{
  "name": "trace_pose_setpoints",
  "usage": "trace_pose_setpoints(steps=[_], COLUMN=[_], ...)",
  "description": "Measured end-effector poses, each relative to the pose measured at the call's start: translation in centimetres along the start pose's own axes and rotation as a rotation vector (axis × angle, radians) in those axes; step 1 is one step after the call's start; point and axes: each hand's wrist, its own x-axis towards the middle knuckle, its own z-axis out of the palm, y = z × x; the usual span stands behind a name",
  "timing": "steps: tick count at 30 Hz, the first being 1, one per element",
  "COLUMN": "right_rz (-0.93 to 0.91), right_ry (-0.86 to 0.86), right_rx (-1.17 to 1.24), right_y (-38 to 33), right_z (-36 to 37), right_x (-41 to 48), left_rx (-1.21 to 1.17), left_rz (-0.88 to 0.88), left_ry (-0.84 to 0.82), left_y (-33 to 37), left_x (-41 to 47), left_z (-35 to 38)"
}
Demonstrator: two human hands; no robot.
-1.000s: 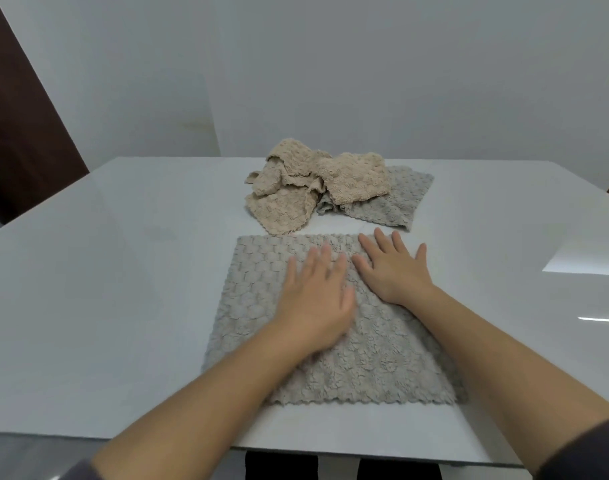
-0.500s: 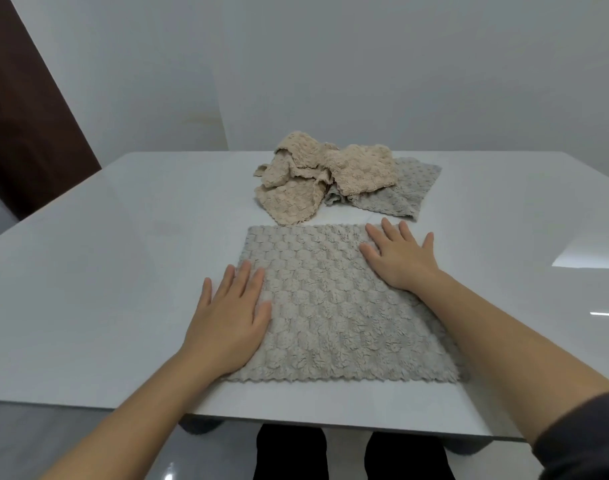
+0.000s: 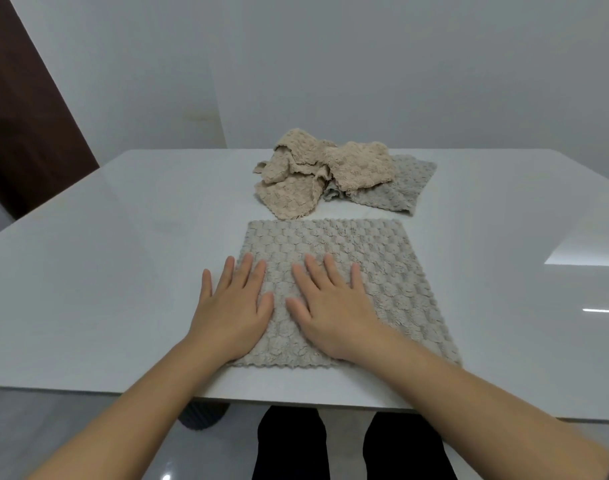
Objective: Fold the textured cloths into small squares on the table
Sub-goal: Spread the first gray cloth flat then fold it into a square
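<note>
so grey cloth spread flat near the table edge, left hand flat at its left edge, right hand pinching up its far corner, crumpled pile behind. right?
No. The right hand pinches nothing: it lies flat on the grey cloth, fingers straight, beside the left hand, per the head view. The far corners lie untouched. Rest stands, crumpled pile included.

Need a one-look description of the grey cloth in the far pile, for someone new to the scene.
On the white table, look past the flat near cloth to the heap at the far middle. The grey cloth lies on its right side, partly under the crumpled beige cloths; it alone there is grey and mostly flat.
</note>
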Motion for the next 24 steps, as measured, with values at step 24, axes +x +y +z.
trace_pose_setpoints(steps=[24], right_rz=[0.198], right_ry=[-0.037], right_rx=[-0.027], right_y=[10.5], right_z=[-1.9], right_x=[-7.9], left_rx=[0.030], left_rz=[0.074], left_ry=[-0.005], left_y=[-1.6], left_x=[-1.9], left_z=[-0.4])
